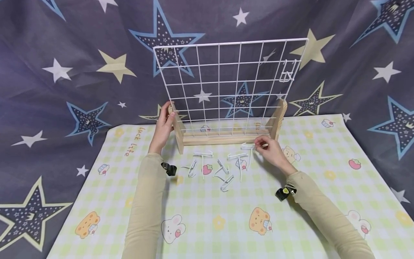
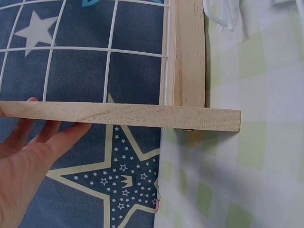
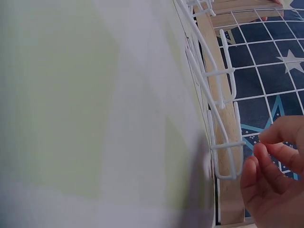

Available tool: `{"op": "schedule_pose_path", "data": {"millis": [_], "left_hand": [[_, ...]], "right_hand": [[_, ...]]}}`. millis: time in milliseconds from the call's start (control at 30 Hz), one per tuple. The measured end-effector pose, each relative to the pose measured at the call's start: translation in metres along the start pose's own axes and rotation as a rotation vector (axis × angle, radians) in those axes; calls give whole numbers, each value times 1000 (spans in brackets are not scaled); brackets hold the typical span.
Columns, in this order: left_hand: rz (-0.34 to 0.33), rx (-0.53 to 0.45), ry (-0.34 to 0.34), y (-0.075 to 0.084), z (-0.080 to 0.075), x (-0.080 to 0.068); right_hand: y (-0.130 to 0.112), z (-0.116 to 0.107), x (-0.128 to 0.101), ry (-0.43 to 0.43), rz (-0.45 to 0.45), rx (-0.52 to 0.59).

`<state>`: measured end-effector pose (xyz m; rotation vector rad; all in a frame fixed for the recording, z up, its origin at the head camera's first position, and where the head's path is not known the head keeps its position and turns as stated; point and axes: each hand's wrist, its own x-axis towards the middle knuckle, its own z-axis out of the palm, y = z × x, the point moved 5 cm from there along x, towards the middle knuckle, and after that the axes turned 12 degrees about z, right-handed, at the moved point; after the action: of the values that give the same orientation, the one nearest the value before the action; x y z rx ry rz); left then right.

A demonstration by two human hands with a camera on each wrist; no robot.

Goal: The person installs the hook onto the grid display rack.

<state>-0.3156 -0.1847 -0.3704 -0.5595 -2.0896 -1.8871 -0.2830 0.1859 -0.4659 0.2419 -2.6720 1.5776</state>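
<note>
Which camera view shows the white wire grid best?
The head view: it shows the white wire grid almost whole. The left wrist view shows only a lower corner; the right wrist view, a cropped part.

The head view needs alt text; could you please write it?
A person's left hand grips a wooden stand with a wire grid; the right hand is at a group of white hooks on a checked tablecloth. Another hook hangs on the grid.

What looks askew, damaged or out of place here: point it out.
Nothing looks damaged or spilled. The one untidy thing: loose white wire hooks lie at mixed angles on the checked tablecloth, in front of the white wire grid, where a single hook hangs at the upper right.
</note>
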Motion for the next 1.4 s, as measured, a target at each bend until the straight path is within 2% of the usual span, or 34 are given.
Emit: {"op": "schedule_pose_path", "data": {"millis": [167,400,567,700,867,1133,1400], "left_hand": [[21,-9,-8,-2,-1,3],[13,-18,0,-25,-7,9],[35,-9,-7,-30,-6,11],[39,-3,-7,-31,-7,10],[26,-20,-10,-28,-7,10],[22,-7,-31,-2,-1,3],[16,-5,-34,-1,-1,1]], "right_hand": [[-2,-2,4,21,-17,-57],[-6,1,11,-23,-71,-175],[-4,3,15,-58,-48,-242],[-3,4,16,-87,-28,-254],[-2,4,16,-118,-40,-256],[1,2,18,-164,-54,-183],[4,0,19,-175,-28,-90]]}}
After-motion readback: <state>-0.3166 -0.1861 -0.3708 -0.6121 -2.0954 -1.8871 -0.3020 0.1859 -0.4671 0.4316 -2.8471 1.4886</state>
